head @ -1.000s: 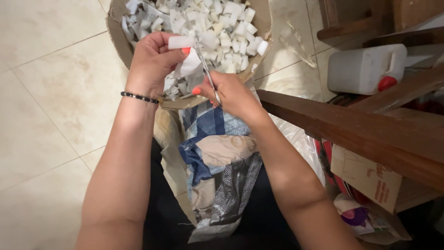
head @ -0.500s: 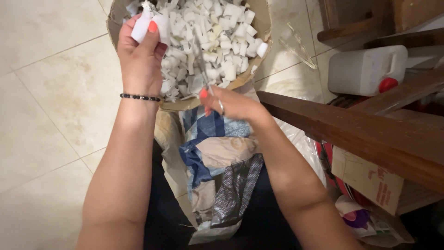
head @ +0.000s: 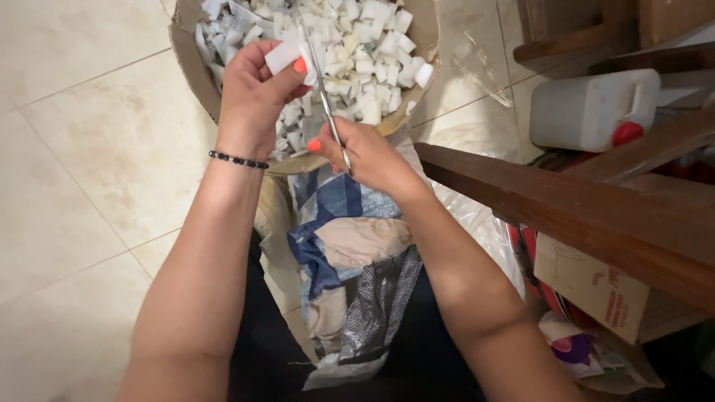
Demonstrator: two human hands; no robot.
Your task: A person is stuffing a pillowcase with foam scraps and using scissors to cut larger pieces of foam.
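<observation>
My left hand pinches a small white strip between thumb and fingers, over a round cardboard container full of several small white cut pieces. My right hand grips a pair of metal scissors by the handles; the blades point up and away and meet the edge of the white strip. A dark bead bracelet is on my left wrist. A bundle of patterned blue, beige and grey cloth lies on my lap below both hands.
A dark wooden rail runs diagonally on the right, close to my right forearm. Behind it stand a white plastic jug with a red cap, a cardboard box and crumpled clear plastic. Beige floor tiles spread to the left.
My left hand lifted the white strip up over the container, then came back down towards the scissors. The scissor blades now meet the strip. My right hand has barely shifted.
</observation>
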